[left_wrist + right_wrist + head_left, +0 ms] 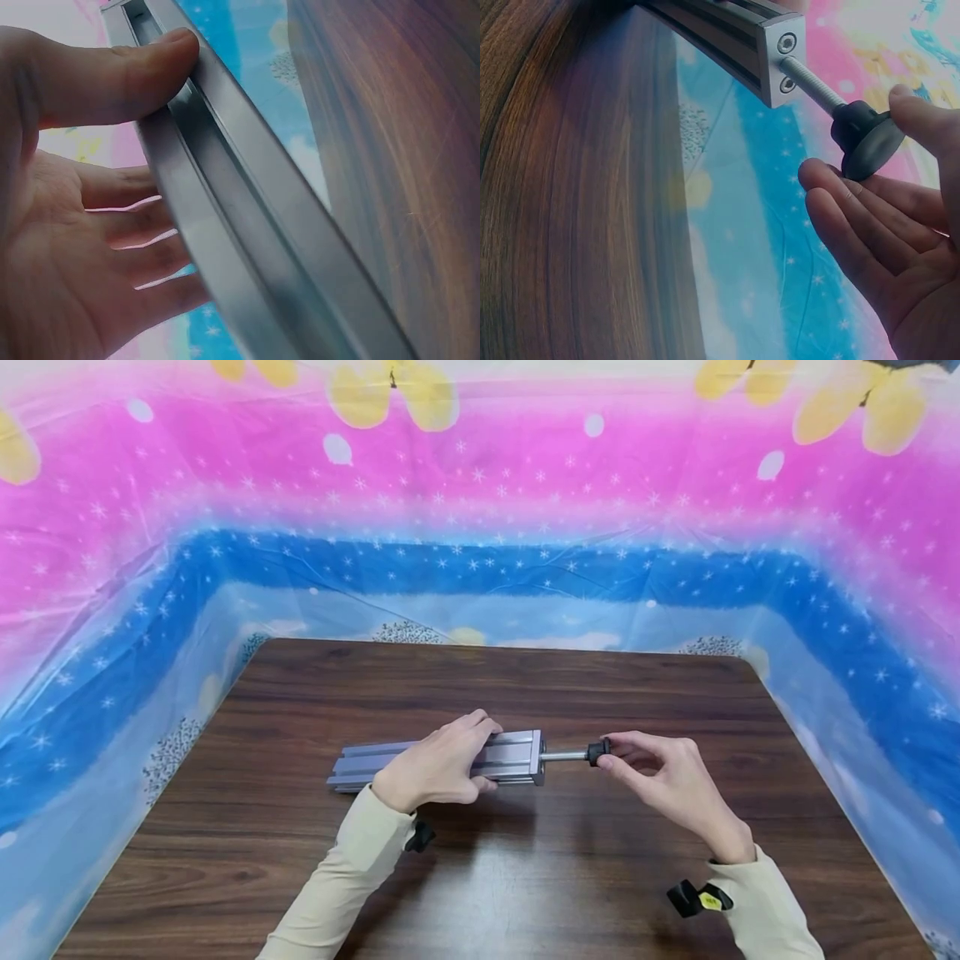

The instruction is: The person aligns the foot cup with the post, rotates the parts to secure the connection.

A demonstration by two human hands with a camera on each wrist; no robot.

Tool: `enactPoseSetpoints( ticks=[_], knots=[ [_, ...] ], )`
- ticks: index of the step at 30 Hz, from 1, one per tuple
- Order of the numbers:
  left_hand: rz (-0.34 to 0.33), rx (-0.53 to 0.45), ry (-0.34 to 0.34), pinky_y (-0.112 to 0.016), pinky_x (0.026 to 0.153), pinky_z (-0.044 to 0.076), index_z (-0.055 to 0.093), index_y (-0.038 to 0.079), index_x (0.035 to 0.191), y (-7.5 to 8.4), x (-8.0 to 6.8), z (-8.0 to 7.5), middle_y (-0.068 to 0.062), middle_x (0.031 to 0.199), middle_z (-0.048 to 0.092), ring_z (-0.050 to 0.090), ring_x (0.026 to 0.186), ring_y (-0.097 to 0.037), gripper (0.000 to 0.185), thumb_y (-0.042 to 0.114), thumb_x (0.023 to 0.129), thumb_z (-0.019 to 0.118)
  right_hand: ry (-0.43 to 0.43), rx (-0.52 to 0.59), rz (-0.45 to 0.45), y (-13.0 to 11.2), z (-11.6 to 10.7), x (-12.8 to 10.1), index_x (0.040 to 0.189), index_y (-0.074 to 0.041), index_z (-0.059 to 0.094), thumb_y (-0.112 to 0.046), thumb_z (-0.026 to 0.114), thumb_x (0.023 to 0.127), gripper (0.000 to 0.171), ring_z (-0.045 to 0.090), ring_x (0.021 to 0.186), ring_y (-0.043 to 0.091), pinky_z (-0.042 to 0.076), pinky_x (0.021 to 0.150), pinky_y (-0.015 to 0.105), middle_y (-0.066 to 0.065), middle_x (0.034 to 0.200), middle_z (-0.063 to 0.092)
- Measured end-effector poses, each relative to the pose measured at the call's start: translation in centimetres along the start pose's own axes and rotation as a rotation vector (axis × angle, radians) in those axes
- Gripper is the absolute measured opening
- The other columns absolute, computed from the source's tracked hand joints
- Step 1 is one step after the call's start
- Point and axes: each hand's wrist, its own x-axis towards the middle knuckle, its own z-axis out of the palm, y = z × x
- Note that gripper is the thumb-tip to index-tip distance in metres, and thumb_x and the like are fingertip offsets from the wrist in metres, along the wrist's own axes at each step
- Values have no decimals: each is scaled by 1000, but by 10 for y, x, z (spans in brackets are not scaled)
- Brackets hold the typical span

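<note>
Your left hand (435, 768) wraps the aluminium rail (510, 756), which lies mid-worktop (525, 877); your right hand (667, 777) pinches the black knob (597, 752) on the threaded rod (562, 756) at the rail's end. Should the left grip slacken, the rail will likely rotate with the knob. Side load on the knob could cross-thread or bend the rod.

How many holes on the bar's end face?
2, one above the other on the end face of the metal bar: the upper has a screw head, the lower takes the threaded rod. None appear hidden.

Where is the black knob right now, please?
In the head view, the knob sits right of centre, on the rod's end, pinched by the right hand, beside the aluminium bar.
</note>
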Motion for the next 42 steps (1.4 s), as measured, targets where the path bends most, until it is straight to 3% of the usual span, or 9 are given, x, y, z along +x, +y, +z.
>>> enactPoseSetpoints(
  ticks=[8,16,19,22,25,28,30,36,42],
  knots=[
    [-1,26,4,-32,79,49,58,3,127,4,-1,-3,-6,113,58,53,89,-16,55,25,81,78,6,-22,50,-4,0,-1,112,-7,74,-23,71,95,23,73,70,3,56,59,24,2,83,78],
    [-10,14,-8,-32,78,48,58,2,127,4,1,-3,-6,112,58,52,88,-16,55,23,81,79,33,-60,113,-8,3,2,95,-18,77,-36,65,99,22,68,58,5,53,55,25,-14,63,70],
    [-10,18,-8,-31,77,48,58,2,127,4,1,-3,-6,111,58,51,88,-16,55,23,81,78,19,-66,144,-10,3,3,92,-18,77,-40,63,100,27,68,58,6,54,56,26,-12,63,69],
    [-12,21,-11,-32,78,48,58,2,127,5,1,-3,-6,111,58,52,88,-16,54,23,81,78,5,-86,147,-11,0,1,100,-19,76,-40,61,100,26,69,65,5,54,61,25,-9,72,72],
    [-10,21,-14,-33,80,49,58,2,127,5,2,-2,-6,112,58,52,90,-16,55,24,81,79,8,-100,69,-8,-3,-2,119,-20,72,-32,69,96,26,71,84,3,55,74,21,-5,97,76],
    [-5,20,-15,-33,81,49,58,3,127,6,2,-2,-6,113,58,53,91,-17,55,24,81,79,22,-59,-71,-4,-4,-7,134,-20,64,-17,82,86,52,70,102,6,54,88,19,-2,123,70],
    [-2,20,-15,-33,80,49,58,3,127,5,2,-1,-5,113,58,53,91,-16,54,24,81,78,34,-26,-161,-1,-4,-9,136,-19,62,-10,87,78,64,68,109,9,52,93,20,0,131,66],
    [6,20,-11,-32,79,49,58,4,126,4,4,0,-5,112,58,53,90,-16,53,24,81,78,85,17,-301,1,-3,-9,129,-15,67,4,89,69,67,71,106,10,53,91,18,2,124,69],
    [0,23,-23,-32,79,49,58,3,128,4,6,-1,-6,113,58,53,91,-16,54,23,81,77,84,-24,-296,3,-5,-7,126,-16,70,4,88,70,62,72,102,9,54,88,18,2,120,71]
  ],
)
